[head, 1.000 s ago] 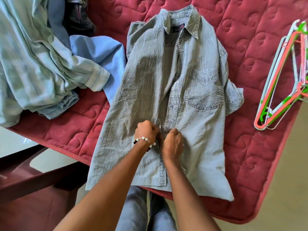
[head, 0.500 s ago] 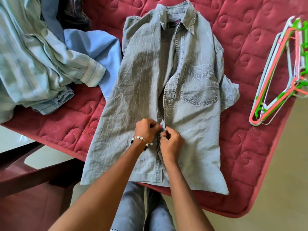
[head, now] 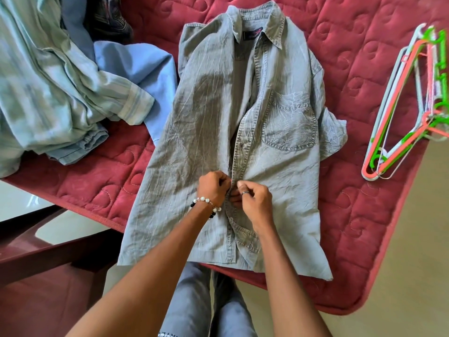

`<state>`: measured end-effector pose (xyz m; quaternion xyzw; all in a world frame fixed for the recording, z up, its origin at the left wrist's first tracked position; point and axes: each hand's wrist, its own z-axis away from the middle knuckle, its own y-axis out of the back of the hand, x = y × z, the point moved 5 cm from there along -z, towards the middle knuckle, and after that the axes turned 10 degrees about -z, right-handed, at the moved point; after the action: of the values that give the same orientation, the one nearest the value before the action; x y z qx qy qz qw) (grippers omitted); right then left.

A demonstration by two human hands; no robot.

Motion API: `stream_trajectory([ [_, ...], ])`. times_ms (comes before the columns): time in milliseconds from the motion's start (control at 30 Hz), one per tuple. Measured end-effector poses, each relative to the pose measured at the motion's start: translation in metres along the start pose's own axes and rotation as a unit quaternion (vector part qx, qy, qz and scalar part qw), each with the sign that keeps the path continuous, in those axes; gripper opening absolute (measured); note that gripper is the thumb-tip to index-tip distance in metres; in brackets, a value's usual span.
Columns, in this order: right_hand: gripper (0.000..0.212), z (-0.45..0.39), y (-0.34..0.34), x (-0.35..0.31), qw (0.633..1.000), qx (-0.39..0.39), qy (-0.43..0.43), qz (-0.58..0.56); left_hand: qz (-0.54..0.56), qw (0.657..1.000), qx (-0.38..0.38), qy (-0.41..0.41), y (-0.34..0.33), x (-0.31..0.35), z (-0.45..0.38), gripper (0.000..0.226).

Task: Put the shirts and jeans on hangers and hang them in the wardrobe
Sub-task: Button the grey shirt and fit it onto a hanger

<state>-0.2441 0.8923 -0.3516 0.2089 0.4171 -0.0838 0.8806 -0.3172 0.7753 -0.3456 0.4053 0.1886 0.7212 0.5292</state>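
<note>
Buttoning crumpled grey denim shirt [head: 218, 132]: placket pinched by left hand [head: 212, 188], right hand [head: 255, 203]. Plastic hangers [head: 398, 132] at 3 o'clock untouched; nothing hung yet.

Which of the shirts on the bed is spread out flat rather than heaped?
The grey denim shirt in the middle, collar away from the person, both hands at its button placket. The striped shirt and light blue shirt lie crumpled at left.

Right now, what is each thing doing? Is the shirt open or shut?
Grey shirt: flat on the quilt, open at the top.
Left hand: pinching the shirt's front edge.
Right hand: pinching the shirt's front edge.
Hangers: bunched, unused, lying on the quilt.
Striped shirt: crumpled in a heap.
</note>
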Motion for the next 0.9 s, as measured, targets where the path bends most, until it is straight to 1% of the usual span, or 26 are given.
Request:
stream_trajectory([
  [67,0.010,-0.007,0.000,0.003,0.998,-0.021,-0.045,-0.049,0.008,1.000,-0.014,0.002,0.000,0.001,0.000,0.021],
  [100,0.007,-0.011,0.000,0.002,0.997,-0.025,-0.050,-0.048,0.018,1.000,-0.023,0.012,-0.001,0.001,-0.002,0.025],
  [167,0.009,-0.015,-0.001,-0.004,0.999,-0.025,-0.029,-0.004,0.041,0.997,-0.047,0.048,-0.001,0.000,-0.005,0.038],
  [233,0.006,-0.014,-0.003,-0.012,0.999,-0.011,0.007,0.053,0.062,0.993,-0.061,0.080,-0.001,-0.001,-0.006,0.043],
  [300,0.005,-0.009,-0.004,-0.016,0.996,0.012,0.040,0.079,0.070,0.992,-0.051,0.094,0.000,0.000,-0.007,0.037],
  [333,0.007,-0.006,-0.006,-0.015,0.996,0.027,0.051,0.074,0.070,0.991,-0.044,0.102,0.000,0.000,-0.007,0.034],
  [400,0.010,-0.001,-0.008,-0.011,0.996,0.058,0.053,0.046,0.063,0.991,-0.036,0.111,0.000,0.001,-0.010,0.030],
  [467,0.009,-0.001,-0.008,-0.004,0.996,0.072,0.040,0.013,0.055,0.991,-0.042,0.115,-0.001,0.001,-0.012,0.027],
  [567,0.010,-0.004,-0.007,0.006,0.998,0.031,-0.009,-0.057,0.037,0.992,-0.038,0.118,0.000,0.000,-0.013,0.024],
  [633,0.013,-0.007,-0.007,0.011,0.992,-0.008,-0.056,-0.115,0.045,0.991,-0.027,0.120,-0.002,-0.001,-0.013,0.016],
  [700,0.014,-0.010,-0.007,0.008,0.984,-0.047,-0.086,-0.151,0.092,0.986,-0.019,0.135,-0.004,-0.001,-0.012,0.004],
  [800,0.025,-0.011,-0.008,0.002,0.965,-0.112,-0.133,-0.198,0.196,0.968,-0.051,0.148,-0.010,0.000,-0.013,0.017],
  [833,0.027,-0.012,-0.008,0.004,0.957,-0.132,-0.159,-0.205,0.187,0.970,-0.067,0.140,-0.010,0.001,-0.013,0.018],
  [867,0.028,-0.012,-0.006,0.005,0.955,-0.149,-0.180,-0.183,0.141,0.979,-0.076,0.125,-0.007,0.003,-0.013,0.017],
  [900,0.027,-0.015,-0.003,0.007,0.958,-0.157,-0.198,-0.133,0.074,0.988,-0.072,0.112,-0.002,0.006,-0.014,0.021],
])
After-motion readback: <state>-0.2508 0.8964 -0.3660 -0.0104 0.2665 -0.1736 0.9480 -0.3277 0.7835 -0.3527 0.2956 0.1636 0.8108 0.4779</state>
